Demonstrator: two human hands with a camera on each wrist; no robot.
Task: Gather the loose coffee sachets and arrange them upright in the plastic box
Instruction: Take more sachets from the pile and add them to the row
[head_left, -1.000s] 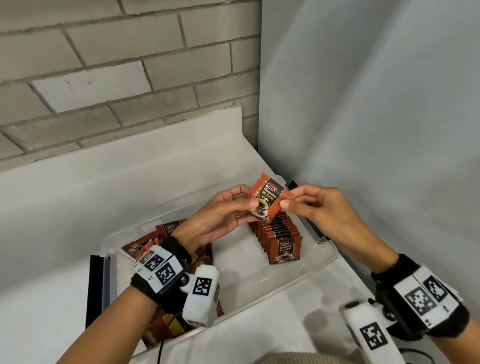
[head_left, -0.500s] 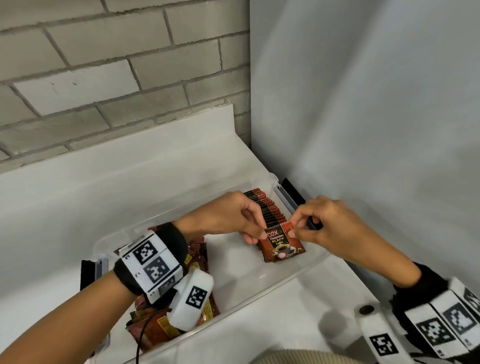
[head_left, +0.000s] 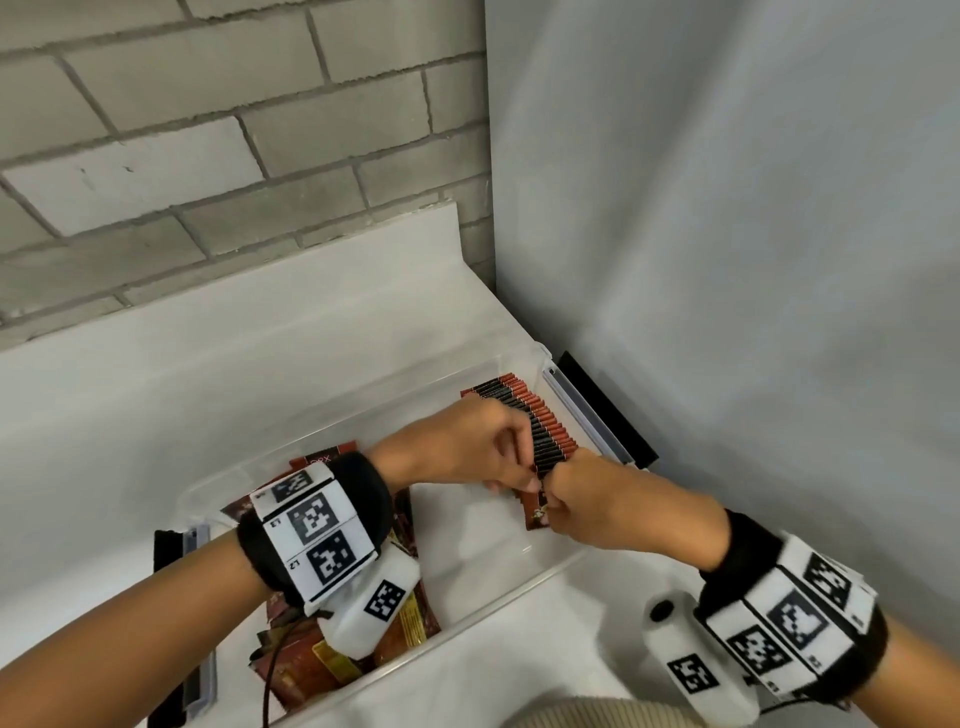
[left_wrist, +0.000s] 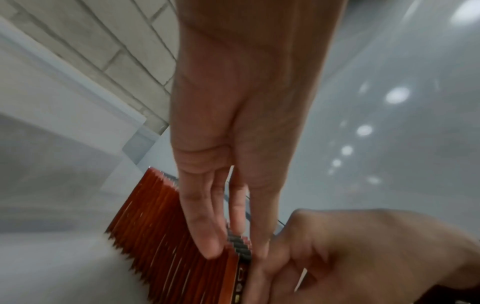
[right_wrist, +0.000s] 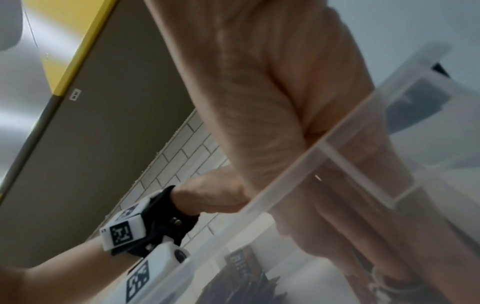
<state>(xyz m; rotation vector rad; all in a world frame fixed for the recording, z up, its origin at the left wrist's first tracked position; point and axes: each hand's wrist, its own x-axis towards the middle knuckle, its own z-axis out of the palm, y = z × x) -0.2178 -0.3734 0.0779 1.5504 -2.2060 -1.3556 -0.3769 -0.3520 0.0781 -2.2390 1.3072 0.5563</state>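
A: Both hands meet at the near end of the upright row (head_left: 540, 431) in the plastic box (head_left: 524, 566).

B: Right hand (head_left: 597, 504) pinches the front sachet (head_left: 535, 512); left hand (head_left: 467, 452) steadies with straight fingers. Seat it flush, upright.

You face a corner where a grey brick wall (head_left: 218, 156) meets a plain grey wall (head_left: 727, 234), above a white counter (head_left: 156, 395).

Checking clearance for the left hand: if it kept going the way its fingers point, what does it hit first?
The left hand has straight fingers angled down along the row of upright sachets. Going on, it would likely first meet the right hand at the row's near end; depth is unclear.
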